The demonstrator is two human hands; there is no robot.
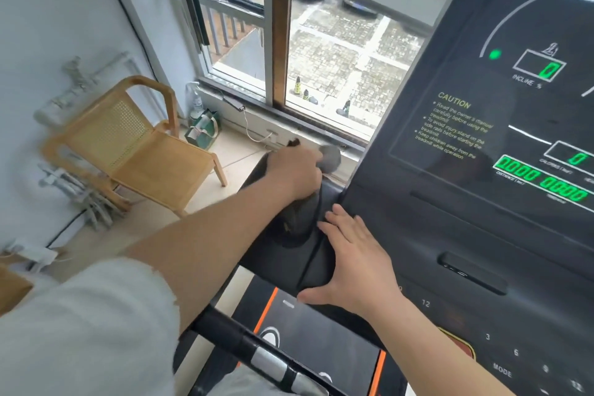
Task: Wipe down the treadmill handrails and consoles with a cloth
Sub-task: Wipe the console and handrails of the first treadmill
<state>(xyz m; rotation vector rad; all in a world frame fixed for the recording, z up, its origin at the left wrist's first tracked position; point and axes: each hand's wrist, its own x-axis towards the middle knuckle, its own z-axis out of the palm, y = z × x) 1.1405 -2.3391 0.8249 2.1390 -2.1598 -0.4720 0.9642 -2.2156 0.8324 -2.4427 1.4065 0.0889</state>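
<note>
Left grip (294,172) is curled round a dark grey cloth (331,157), pressing it on the black side wing of the treadmill console (450,218), just left of the screen (514,122). Right grip (356,260) lies flat on that wing, fingers spread, holding nothing. Print on the screen reads "CAUTION", "INCLINE %" with 0, and "DISTANCE" under 0000; lower down stand "MODE", 12, 3, 6. A handrail (244,347) crosses the bottom. Beyond stand a wooden chair (128,144), a green bag (204,130), a spray bottle (194,99) and a window (337,41) with small bottles (297,86) on its sill.
</note>
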